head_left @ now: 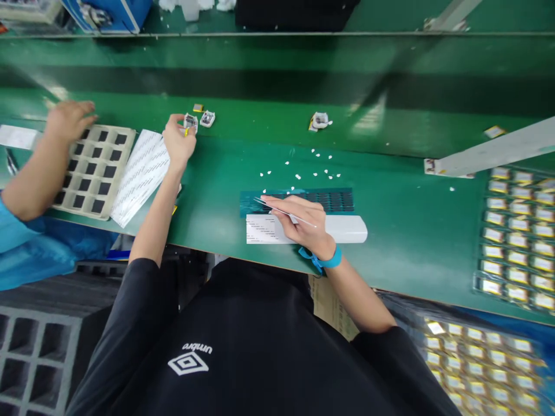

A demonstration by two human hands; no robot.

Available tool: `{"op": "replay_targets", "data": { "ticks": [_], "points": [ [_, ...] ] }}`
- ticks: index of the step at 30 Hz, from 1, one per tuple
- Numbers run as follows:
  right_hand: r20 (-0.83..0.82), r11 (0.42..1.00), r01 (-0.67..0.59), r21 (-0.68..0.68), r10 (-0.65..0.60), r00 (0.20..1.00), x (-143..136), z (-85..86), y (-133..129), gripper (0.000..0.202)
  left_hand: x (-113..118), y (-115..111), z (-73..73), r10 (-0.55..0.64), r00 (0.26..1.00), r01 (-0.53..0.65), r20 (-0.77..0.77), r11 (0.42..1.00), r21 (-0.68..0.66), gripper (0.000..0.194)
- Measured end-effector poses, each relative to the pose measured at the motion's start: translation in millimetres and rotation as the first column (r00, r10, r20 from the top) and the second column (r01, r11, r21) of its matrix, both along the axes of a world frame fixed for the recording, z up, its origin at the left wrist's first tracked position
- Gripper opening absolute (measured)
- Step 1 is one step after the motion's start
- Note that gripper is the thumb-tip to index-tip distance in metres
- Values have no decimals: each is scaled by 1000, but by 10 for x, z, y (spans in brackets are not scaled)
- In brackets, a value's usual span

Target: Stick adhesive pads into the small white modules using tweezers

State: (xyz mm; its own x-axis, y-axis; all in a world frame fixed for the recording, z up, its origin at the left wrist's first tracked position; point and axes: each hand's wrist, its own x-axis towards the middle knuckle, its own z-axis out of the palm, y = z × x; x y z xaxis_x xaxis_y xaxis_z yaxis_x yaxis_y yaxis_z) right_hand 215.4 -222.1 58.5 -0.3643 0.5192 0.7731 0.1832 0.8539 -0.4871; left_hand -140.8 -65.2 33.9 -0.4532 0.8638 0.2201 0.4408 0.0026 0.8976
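Note:
My left hand (180,144) is closed on a small white plastic casing (189,121), with a bit of yellow showing by the fingertips. Just right of it lies a similar open casing (207,119), and a small yellow-edged piece (198,108) sits behind them. In my right hand (306,222) is a pair of tweezers (288,212), pinched between the fingers and pointing left. Their tips hover over or touch a teal sheet with dark strips (340,200); I cannot tell which. Under that hand lies a white printed sheet (261,230). Small white bits (298,177) are scattered behind the teal sheet.
At the left, a co-worker's hand (71,121) is by a beige compartment tray (122,132), beside printed white sheets (141,176). Another casing (319,120) lies toward the back. A white post (498,151) and a tray of yellow-edged pieces (481,266) stand right.

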Motion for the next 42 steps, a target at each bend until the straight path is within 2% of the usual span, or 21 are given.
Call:
{"op": "replay_targets", "data": {
  "ticks": [1,3,7,10,14,16,18,20,22,24,26,27,28,30,32,33,35,37,40,42],
  "points": [
    [9,1000,2,4,-2,1000,3,-1,5,48,-103,154,-13,83,994,-84,-70,996,-14,36],
    [27,1000,7,15,-7,1000,10,-1,13,48,-181,333,-3,126,975,-136,-185,990,-42,30],
    [43,999,12,39,-14,999,20,-6,21,49,-18,337,33,-61,932,38,-356,997,-71,29],
    [47,999,8,47,-11,999,21,-19,22,51,97,336,25,-127,942,115,-311,992,-57,42],
    [36,999,12,39,-14,999,24,-40,19,57,100,489,47,-90,990,87,-110,996,-33,80],
    [32,999,12,30,-13,999,27,-46,18,58,95,530,99,-69,994,61,-85,993,-97,80],
    [34,1000,11,25,-12,999,31,-49,19,59,110,488,183,-63,984,35,-167,985,-166,70],
    [30,1000,15,23,-15,999,32,-50,22,60,137,365,294,-108,956,56,-273,980,-190,56],
    [15,999,22,26,-23,1000,28,-52,25,58,168,189,417,-181,942,126,-282,971,-202,46],
    [1,999,25,27,-25,1000,22,-50,26,55,208,-16,529,-242,954,213,-177,963,-165,43],
    [-10,1000,22,22,-22,1000,17,-40,20,51,283,-246,602,-275,961,276,14,961,-13,40],
    [-16,1000,17,11,-17,1000,15,-31,15,49,344,-373,617,-296,942,289,157,955,67,39],
    [-25,1000,13,-6,-13,1000,15,-20,6,48,423,-511,616,-312,894,290,322,950,117,39],
    [-58,999,-5,-46,3,998,17,8,-15,45,634,-817,578,-318,718,299,619,944,138,42],
    [-109,996,-33,-83,24,994,22,39,-41,41,896,-1148,514,-275,561,341,781,936,84,44],
    [-135,994,-45,-100,31,990,25,53,-54,38,1031,-1311,484,-257,540,370,801,928,49,41],
    [-178,989,-58,-133,34,983,32,71,-75,32,1269,-1602,446,-269,558,461,785,887,-23,37],
    [-202,985,-65,-161,32,979,39,74,-88,29,1432,-1818,442,-341,617,523,709,851,-45,34],
    [-192,982,-73,-172,39,981,41,53,-90,30,1527,-1996,475,-454,719,558,527,828,-48,32],
    [-162,986,-62,-156,37,986,36,35,-87,31,1535,-2048,503,-502,759,561,414,828,-25,32]
  ]
}}
